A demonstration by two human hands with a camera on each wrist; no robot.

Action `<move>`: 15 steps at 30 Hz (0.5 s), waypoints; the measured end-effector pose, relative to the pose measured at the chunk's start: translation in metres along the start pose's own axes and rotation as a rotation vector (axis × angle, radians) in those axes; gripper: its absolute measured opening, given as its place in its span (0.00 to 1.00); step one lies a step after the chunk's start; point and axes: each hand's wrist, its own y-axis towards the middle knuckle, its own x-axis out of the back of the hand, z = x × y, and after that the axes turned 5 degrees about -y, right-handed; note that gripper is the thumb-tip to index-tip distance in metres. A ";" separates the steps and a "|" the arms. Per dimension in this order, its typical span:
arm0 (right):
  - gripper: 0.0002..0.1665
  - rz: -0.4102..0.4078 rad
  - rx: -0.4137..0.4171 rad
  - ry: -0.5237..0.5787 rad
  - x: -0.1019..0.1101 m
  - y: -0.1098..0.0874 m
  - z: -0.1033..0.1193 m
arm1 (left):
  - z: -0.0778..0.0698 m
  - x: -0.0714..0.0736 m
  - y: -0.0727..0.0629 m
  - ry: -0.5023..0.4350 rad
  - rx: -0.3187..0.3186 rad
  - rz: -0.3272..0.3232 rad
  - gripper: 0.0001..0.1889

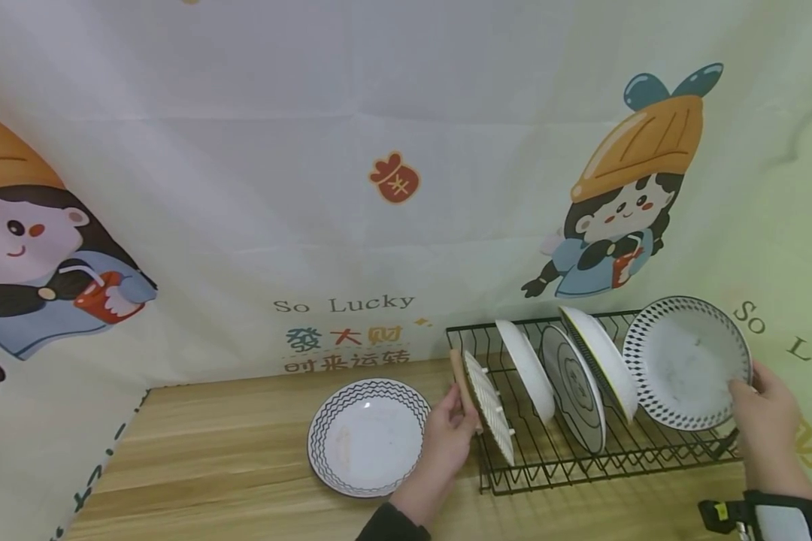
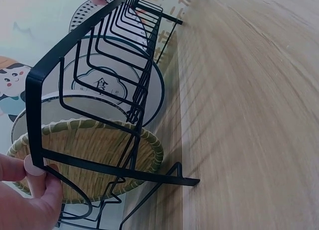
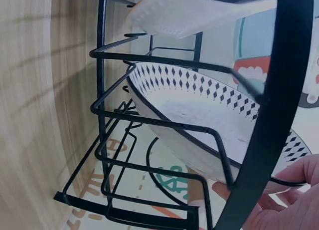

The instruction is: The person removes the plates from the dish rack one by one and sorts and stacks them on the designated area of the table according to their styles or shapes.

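Observation:
My right hand (image 1: 771, 409) pinches the right rim of a white plate with a black diamond border (image 1: 690, 361). That plate leans in the right end of a black wire dish rack (image 1: 548, 469); the right wrist view shows its lower edge between the wires. At the rack's other end, my left hand (image 1: 449, 432) holds the end frame beside the wooden handle (image 1: 465, 391). Just inside that end stands a round woven bamboo tray (image 2: 99, 150), close to the left fingers.
Between tray and plate, a white dish (image 1: 526, 368), a grey-faced plate (image 1: 574, 391) and a white bowl (image 1: 602, 361) stand in the rack. A white plate with wavy black rim lines (image 1: 368, 436) lies on the wooden table (image 1: 210, 451) left of the rack. A printed cloth (image 1: 243, 188) hangs behind.

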 end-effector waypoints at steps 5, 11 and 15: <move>0.33 -0.058 -0.077 0.090 -0.002 0.002 -0.001 | -0.001 0.000 0.001 0.003 -0.003 -0.002 0.31; 0.33 -0.097 -0.134 0.159 0.000 -0.001 -0.006 | 0.001 0.000 0.001 -0.007 -0.003 0.004 0.32; 0.34 -0.116 -0.163 0.283 -0.002 -0.006 -0.004 | 0.003 0.000 0.001 -0.020 -0.003 0.006 0.32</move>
